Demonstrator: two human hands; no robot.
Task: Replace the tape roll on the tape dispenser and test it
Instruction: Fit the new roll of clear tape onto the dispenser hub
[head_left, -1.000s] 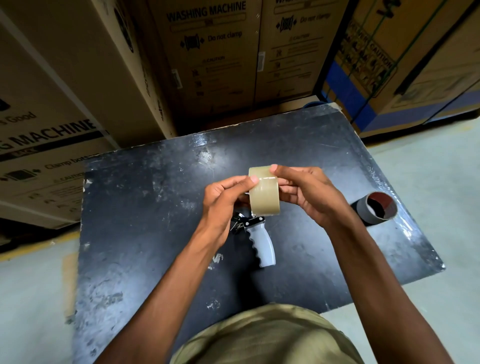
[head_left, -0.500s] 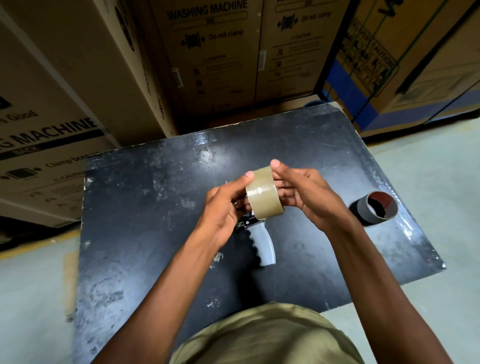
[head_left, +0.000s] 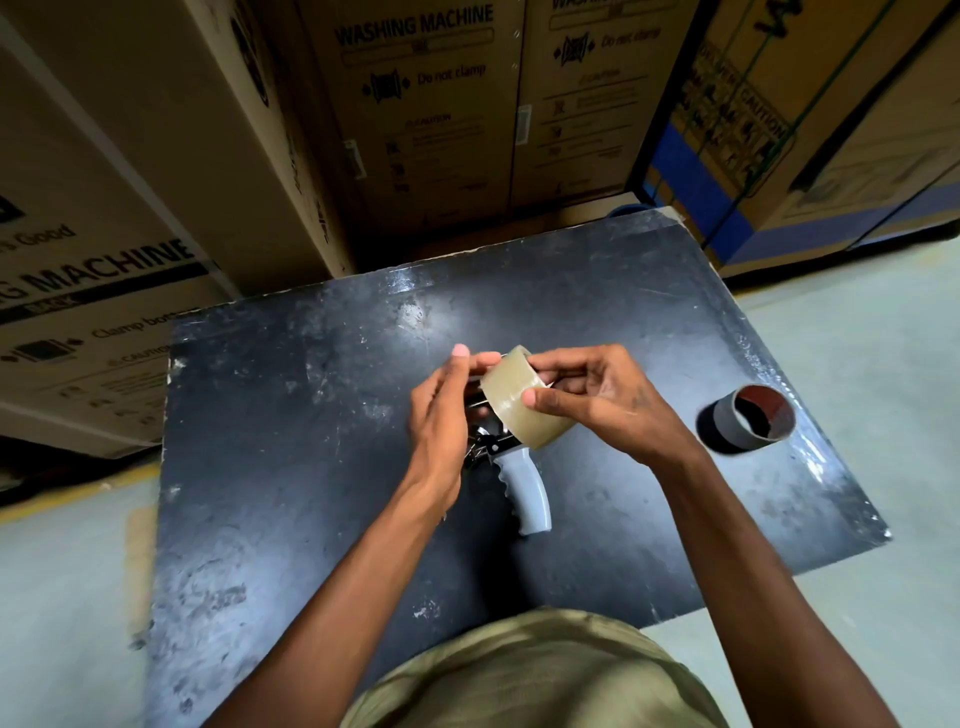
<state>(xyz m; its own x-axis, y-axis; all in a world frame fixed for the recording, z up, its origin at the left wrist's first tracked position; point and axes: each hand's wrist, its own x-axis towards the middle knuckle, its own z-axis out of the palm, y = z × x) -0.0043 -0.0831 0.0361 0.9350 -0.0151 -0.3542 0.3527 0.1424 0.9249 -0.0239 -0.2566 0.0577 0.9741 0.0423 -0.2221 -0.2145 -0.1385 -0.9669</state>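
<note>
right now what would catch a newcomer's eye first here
First the tan tape roll, held up at the centre between the left hand and the right hand. Under it the grey-handled tape dispenser lies on the scuffed black table, and an empty core sits near the table's right edge.

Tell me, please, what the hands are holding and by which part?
Both hold the tape roll: the right hand pinches its outer band, thumb in front; the left hand fingers its far edge.
</note>
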